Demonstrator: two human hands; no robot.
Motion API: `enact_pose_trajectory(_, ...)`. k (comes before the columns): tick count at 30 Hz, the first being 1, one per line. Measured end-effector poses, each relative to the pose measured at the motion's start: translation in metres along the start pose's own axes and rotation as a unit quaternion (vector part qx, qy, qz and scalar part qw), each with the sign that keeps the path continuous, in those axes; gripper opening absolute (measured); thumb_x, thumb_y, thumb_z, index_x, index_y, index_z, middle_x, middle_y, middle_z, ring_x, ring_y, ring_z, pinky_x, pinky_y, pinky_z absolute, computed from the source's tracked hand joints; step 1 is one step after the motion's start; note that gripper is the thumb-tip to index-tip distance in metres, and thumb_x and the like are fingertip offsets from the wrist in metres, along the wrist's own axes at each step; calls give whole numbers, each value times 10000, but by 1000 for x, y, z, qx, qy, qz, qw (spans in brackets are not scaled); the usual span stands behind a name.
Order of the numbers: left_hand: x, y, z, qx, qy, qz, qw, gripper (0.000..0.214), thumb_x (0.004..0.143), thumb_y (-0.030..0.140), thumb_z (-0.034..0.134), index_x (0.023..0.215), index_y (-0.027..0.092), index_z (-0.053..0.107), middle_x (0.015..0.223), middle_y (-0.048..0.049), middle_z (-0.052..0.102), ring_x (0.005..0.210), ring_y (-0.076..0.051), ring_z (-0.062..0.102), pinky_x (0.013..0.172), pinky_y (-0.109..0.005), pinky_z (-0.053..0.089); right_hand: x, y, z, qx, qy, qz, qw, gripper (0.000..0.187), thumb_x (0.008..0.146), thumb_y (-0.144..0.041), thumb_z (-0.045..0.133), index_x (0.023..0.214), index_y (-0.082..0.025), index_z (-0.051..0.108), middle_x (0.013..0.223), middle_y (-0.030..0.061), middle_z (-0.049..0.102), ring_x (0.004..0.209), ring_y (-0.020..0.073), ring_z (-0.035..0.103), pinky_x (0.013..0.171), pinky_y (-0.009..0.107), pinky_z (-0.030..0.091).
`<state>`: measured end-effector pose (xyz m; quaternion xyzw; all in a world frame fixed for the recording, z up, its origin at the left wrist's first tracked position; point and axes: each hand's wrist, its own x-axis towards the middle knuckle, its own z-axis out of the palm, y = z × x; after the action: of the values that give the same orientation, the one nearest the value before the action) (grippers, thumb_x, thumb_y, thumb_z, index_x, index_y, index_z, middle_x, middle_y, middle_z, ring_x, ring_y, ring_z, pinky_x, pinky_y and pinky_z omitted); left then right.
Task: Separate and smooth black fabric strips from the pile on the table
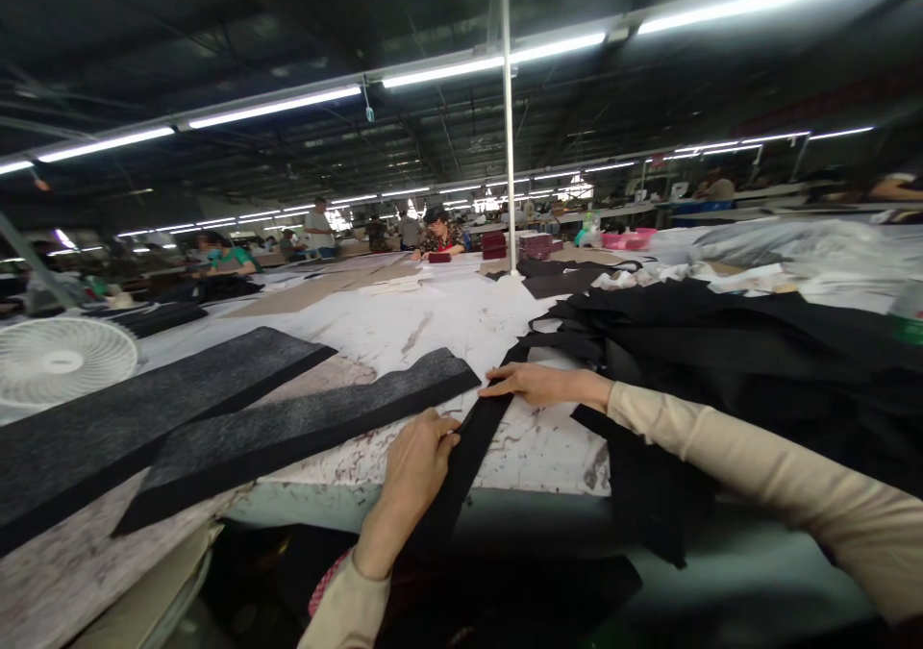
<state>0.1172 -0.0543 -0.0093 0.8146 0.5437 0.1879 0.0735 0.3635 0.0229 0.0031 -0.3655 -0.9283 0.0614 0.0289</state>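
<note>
A black fabric strip [472,457] runs over the table's front edge between my hands. My left hand [419,457] is closed on the strip's left side, thumb and finger pinched together at its edge. Farther up the same strip, my right hand [537,383] lies with its fingers stretched out, fingertips touching the cloth. Just left of them rests a dark grey fabric piece [310,418] with a black border and a wavy upper edge. Behind it lies a longer grey piece [165,380], also black along its near edge.
A white fan [64,361] stands at the left. Heaped black fabric [735,370] covers the right side, some hanging over the edge. A pole [509,130] rises from the white table [461,312]. Dark red blocks [494,245] and a pink basin [629,238] sit farther back, near co-workers.
</note>
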Motion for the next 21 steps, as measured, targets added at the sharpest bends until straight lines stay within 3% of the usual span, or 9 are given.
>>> enact_pose_trajectory(3,-13,-3,0,43,15,24,999,302,912,193,432,1046,269,693,903,-28,614,836,-158,594,739,-268,404,-1,-3,-5,-1,-30,-3,1000,844,683,118,366,1375,-358,450,1479,26,366,1351,225,351,1077,382,339)
enact_pose_trajectory(9,-22,-4,0,93,18,61,994,364,932,171,351,1023,249,695,891,-44,603,827,-178,582,751,-299,417,3,-14,-13,-20,-86,-20,996,902,662,142,378,1413,-357,387,1483,50,359,1365,252,323,1072,417,336)
enact_pose_trajectory(12,-25,-3,-1,109,16,64,992,353,932,173,352,1043,228,682,913,-53,610,831,-196,586,767,-320,427,2,-26,-14,-61,-58,-26,996,845,661,138,386,1378,-301,463,1491,90,339,1392,283,256,1097,451,290)
enact_pose_trajectory(15,-29,-4,-1,68,31,36,997,324,931,187,382,1116,209,647,958,-61,624,895,-204,596,806,-315,434,-2,-31,-9,-59,-25,-42,997,782,686,121,373,1368,-245,487,1485,110,347,1347,260,357,1078,392,340)
enact_pose_trajectory(17,-31,-6,-1,19,37,5,999,297,928,205,413,1110,207,647,957,-55,633,935,-196,601,823,-294,435,-5,-27,-4,-37,-25,-45,998,816,693,117,351,1408,-267,425,1488,89,345,1299,218,434,1038,329,396)
enact_pose_trajectory(21,-23,-2,1,18,29,-23,999,254,915,215,450,1035,226,674,927,-37,640,919,-185,614,793,-281,429,-2,-12,0,-54,10,-30,998,811,699,108,370,1402,-293,430,1483,54,359,1336,209,380,1042,315,397)
